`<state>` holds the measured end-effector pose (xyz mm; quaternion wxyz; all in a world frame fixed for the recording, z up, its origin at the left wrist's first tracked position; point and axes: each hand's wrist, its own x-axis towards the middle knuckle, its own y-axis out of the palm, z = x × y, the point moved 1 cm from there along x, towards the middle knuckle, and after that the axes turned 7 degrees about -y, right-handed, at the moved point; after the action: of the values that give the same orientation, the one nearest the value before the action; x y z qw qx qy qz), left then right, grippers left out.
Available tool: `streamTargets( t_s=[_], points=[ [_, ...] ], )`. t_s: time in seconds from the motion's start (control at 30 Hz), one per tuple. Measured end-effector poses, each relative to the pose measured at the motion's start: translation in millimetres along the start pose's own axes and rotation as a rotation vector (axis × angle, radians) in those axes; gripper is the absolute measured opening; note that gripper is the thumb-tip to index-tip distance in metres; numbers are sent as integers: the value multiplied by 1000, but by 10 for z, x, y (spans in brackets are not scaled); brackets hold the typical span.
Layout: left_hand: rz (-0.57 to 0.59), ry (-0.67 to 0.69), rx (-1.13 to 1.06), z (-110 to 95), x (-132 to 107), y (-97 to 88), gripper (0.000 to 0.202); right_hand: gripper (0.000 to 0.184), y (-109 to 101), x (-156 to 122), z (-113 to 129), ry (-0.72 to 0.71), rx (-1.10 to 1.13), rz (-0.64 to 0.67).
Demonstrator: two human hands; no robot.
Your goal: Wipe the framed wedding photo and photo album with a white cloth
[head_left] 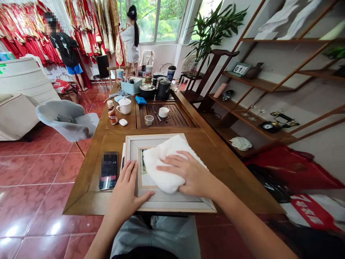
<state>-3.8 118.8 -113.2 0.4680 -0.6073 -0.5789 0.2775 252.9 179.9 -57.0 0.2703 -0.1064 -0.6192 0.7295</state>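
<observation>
Left hand (126,192) lies spread, palm down, on the left border of the picture frame (175,205), grasping nothing; right hand (192,176) lies spread on a white cloth (161,176), pressing it to the frame's middle — whether the thumb pinches the cloth, cannot tell. Frame sits flat at the near end of the wooden table (223,172). Judgement: light, even strokes, cloth kept flat at the inner corners, left hand bracing the border. Obstacles: the frame lies close to the table's near edge, so a hard pull could tip it; the phone (108,172) lies just beside the left hand. Beyond the frame: bottle (112,113), lidded mug (124,106), and a slatted tea tray (178,120) bearing a white bowl (163,112) — all apart from the cloth.
</observation>
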Motion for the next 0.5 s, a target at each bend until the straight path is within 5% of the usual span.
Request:
streamTargets(
  t_s=[0.13,0.33,0.5],
  points=[
    [-1,1,-3,-4,2,-9,95,71,-51,-79,2,-77,113,53],
    [2,-7,12,-20,9,-20,97,69,-84,-134,-217,118,-107,-84],
    [9,1,8,-12,6,-21,93,71,23,-74,75,-59,44,14]
  ],
)
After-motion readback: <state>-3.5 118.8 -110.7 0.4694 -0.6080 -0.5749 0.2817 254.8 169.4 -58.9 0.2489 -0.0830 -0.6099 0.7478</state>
